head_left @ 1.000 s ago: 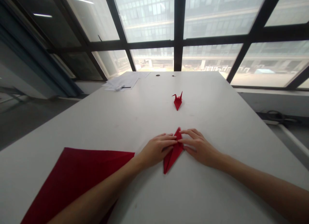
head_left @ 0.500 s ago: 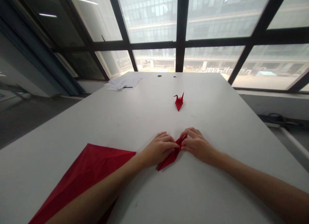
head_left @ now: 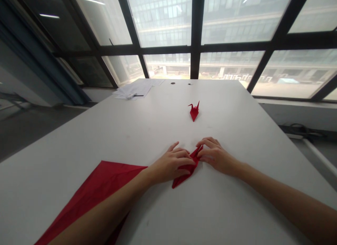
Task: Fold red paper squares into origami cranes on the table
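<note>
My right hand (head_left: 215, 156) pinches the upper end of a piece of folded red paper (head_left: 181, 181), thumb and fingers closed on its narrow tip. Across the paper's middle lies my left hand (head_left: 172, 164), thumb and index finger holding it against the table while the little finger sticks up. The folded paper is long and pointed, slanting from lower left to upper right; the fingers cover part of it. Farther off stands a red origami crane (head_left: 194, 113), touched by neither hand. A large sheet of red paper (head_left: 105, 181) lies partly under my left forearm.
The white table (head_left: 223, 217) reaches toward tall windows. White papers (head_left: 137, 88) with a dark pen-like item (head_left: 138, 95) lie at its far left. Two small dark round spots are near the far edge. A cable (head_left: 302, 129) is beyond the right side.
My left hand's fingers have loosened and spread, the little finger lifting off. The right hand keeps its pinch on the folded paper. The large red sheet has shifted slightly in view.
</note>
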Action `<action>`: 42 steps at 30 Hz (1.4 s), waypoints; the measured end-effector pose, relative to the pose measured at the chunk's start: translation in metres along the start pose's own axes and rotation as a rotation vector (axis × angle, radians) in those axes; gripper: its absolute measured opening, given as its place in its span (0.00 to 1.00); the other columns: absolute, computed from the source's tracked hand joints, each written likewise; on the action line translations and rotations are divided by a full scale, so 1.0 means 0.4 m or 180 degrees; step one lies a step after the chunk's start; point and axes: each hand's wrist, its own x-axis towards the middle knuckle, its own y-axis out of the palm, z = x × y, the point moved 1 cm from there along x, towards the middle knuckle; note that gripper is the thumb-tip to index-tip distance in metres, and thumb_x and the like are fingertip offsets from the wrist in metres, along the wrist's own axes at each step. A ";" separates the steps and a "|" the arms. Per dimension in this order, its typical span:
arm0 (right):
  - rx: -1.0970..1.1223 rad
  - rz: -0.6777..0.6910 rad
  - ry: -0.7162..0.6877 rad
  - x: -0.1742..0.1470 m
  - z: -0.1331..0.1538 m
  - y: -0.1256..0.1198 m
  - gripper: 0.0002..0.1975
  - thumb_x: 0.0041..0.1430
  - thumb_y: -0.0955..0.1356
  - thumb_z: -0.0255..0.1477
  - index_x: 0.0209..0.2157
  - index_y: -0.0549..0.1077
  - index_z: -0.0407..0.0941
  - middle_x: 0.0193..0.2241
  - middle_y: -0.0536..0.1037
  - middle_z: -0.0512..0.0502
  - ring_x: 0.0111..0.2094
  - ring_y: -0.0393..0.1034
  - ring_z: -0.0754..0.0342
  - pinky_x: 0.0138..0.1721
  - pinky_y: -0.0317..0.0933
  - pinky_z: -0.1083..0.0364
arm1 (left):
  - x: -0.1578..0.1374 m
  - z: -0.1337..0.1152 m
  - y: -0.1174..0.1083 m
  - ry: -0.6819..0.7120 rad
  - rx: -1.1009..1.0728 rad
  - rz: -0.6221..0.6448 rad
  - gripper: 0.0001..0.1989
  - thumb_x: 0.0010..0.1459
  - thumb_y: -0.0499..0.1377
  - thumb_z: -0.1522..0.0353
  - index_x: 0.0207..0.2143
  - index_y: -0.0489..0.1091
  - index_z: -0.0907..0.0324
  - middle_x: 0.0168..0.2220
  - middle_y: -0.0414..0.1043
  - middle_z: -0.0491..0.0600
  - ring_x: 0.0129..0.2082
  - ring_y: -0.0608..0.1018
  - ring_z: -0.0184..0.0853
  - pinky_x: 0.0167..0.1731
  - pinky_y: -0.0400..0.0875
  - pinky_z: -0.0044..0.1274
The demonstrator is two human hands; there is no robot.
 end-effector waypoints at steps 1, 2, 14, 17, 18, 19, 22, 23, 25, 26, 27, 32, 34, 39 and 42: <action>-0.0010 -0.0015 -0.0018 0.001 0.002 0.003 0.06 0.62 0.70 0.25 0.36 0.80 0.50 0.48 0.76 0.47 0.53 0.64 0.49 0.57 0.58 0.46 | 0.000 0.001 0.001 -0.0044 -0.0004 -0.0006 0.13 0.64 0.60 0.63 0.51 0.72 0.50 0.49 0.76 0.46 0.55 0.74 0.33 0.69 0.38 0.38; -0.0026 -0.0025 -0.0044 0.001 0.004 0.006 0.07 0.62 0.70 0.24 0.35 0.79 0.50 0.48 0.76 0.47 0.53 0.64 0.49 0.56 0.58 0.46 | 0.001 0.000 0.001 -0.0076 -0.0014 -0.0012 0.14 0.65 0.60 0.63 0.52 0.71 0.50 0.50 0.76 0.46 0.56 0.74 0.33 0.69 0.39 0.37; 0.0079 -0.0387 0.0536 0.001 -0.016 0.027 0.08 0.57 0.73 0.29 0.39 0.76 0.48 0.45 0.76 0.43 0.51 0.66 0.45 0.53 0.61 0.43 | -0.001 -0.008 0.004 0.0269 0.0101 0.0019 0.14 0.67 0.56 0.69 0.50 0.75 0.45 0.50 0.75 0.47 0.54 0.75 0.33 0.67 0.51 0.36; -0.0055 -0.0554 0.0770 0.001 -0.030 0.031 0.09 0.57 0.74 0.32 0.41 0.76 0.48 0.45 0.76 0.43 0.50 0.66 0.45 0.53 0.61 0.42 | -0.001 -0.006 0.003 0.0316 0.0132 0.0017 0.15 0.67 0.57 0.70 0.51 0.75 0.45 0.56 0.72 0.49 0.57 0.73 0.36 0.66 0.54 0.36; -0.0078 -0.0619 0.0833 0.001 -0.035 0.030 0.08 0.58 0.73 0.32 0.41 0.76 0.48 0.44 0.76 0.43 0.49 0.67 0.45 0.52 0.62 0.43 | 0.000 -0.005 0.003 0.0350 0.0112 0.0048 0.15 0.67 0.56 0.70 0.52 0.75 0.46 0.58 0.70 0.49 0.59 0.72 0.36 0.67 0.53 0.36; -0.0073 -0.0697 0.0879 0.002 -0.040 0.028 0.07 0.60 0.72 0.31 0.40 0.76 0.48 0.43 0.76 0.44 0.48 0.67 0.45 0.52 0.62 0.43 | 0.000 -0.004 0.004 0.0391 0.0080 0.0089 0.15 0.67 0.55 0.70 0.52 0.74 0.47 0.60 0.69 0.49 0.60 0.71 0.36 0.67 0.52 0.36; 0.0047 -0.0965 0.0959 0.000 -0.057 0.015 0.05 0.63 0.67 0.29 0.40 0.76 0.47 0.40 0.77 0.44 0.45 0.68 0.47 0.51 0.62 0.44 | 0.002 -0.003 0.003 0.0462 -0.0037 0.0209 0.16 0.69 0.52 0.71 0.55 0.72 0.49 0.62 0.68 0.48 0.63 0.68 0.34 0.68 0.51 0.35; 0.0091 -0.1020 0.0983 -0.001 -0.062 0.011 0.06 0.64 0.67 0.29 0.39 0.76 0.47 0.40 0.77 0.44 0.45 0.69 0.47 0.50 0.63 0.45 | 0.003 -0.003 0.003 0.0453 -0.0065 0.0217 0.17 0.69 0.52 0.71 0.56 0.71 0.49 0.62 0.68 0.47 0.63 0.69 0.34 0.68 0.51 0.35; 0.0144 -0.1013 0.1042 -0.006 -0.068 0.006 0.06 0.64 0.67 0.29 0.38 0.77 0.47 0.39 0.77 0.44 0.44 0.69 0.47 0.50 0.63 0.45 | 0.004 -0.005 0.001 0.0431 -0.0096 0.0222 0.17 0.69 0.51 0.72 0.56 0.71 0.49 0.62 0.67 0.47 0.62 0.70 0.34 0.68 0.53 0.34; 0.0143 -0.0954 0.1062 -0.008 -0.068 0.006 0.05 0.63 0.67 0.29 0.38 0.77 0.47 0.39 0.77 0.44 0.44 0.69 0.47 0.50 0.63 0.46 | 0.004 -0.006 0.000 0.0418 -0.0106 0.0221 0.17 0.69 0.51 0.72 0.56 0.71 0.50 0.62 0.67 0.47 0.61 0.71 0.34 0.68 0.54 0.33; 0.0117 -0.0869 0.1066 -0.010 -0.066 0.007 0.05 0.63 0.68 0.30 0.39 0.77 0.47 0.39 0.77 0.45 0.44 0.69 0.47 0.50 0.62 0.46 | 0.004 -0.006 -0.001 0.0406 -0.0113 0.0214 0.17 0.69 0.52 0.72 0.56 0.72 0.50 0.62 0.68 0.48 0.61 0.71 0.34 0.67 0.54 0.34; -0.0282 -0.0484 0.1015 -0.013 -0.047 0.018 0.11 0.59 0.72 0.34 0.45 0.77 0.49 0.44 0.75 0.44 0.48 0.67 0.46 0.53 0.59 0.44 | 0.005 -0.007 0.000 0.0484 -0.0144 0.0147 0.18 0.68 0.52 0.73 0.56 0.71 0.52 0.61 0.68 0.48 0.61 0.72 0.34 0.67 0.56 0.34; -0.0382 -0.0439 0.1063 -0.011 -0.046 0.020 0.13 0.58 0.72 0.34 0.46 0.77 0.49 0.45 0.75 0.44 0.48 0.66 0.45 0.53 0.59 0.44 | 0.007 -0.007 0.002 0.0556 -0.0133 0.0093 0.18 0.68 0.52 0.74 0.56 0.72 0.53 0.61 0.69 0.49 0.60 0.72 0.34 0.67 0.57 0.33; -0.0417 -0.0364 0.1131 -0.007 -0.046 0.021 0.12 0.61 0.70 0.31 0.46 0.77 0.51 0.46 0.75 0.44 0.49 0.66 0.46 0.53 0.58 0.45 | 0.013 -0.015 0.008 0.0580 -0.0143 -0.0019 0.15 0.67 0.53 0.75 0.50 0.76 0.56 0.62 0.68 0.50 0.60 0.72 0.37 0.63 0.66 0.30; -0.0351 -0.0387 0.1184 -0.007 -0.045 0.020 0.11 0.62 0.69 0.28 0.46 0.76 0.50 0.46 0.75 0.45 0.50 0.66 0.46 0.54 0.58 0.46 | 0.016 -0.018 0.008 0.0575 -0.0252 0.0042 0.17 0.67 0.52 0.76 0.53 0.74 0.55 0.61 0.69 0.49 0.60 0.72 0.35 0.64 0.64 0.31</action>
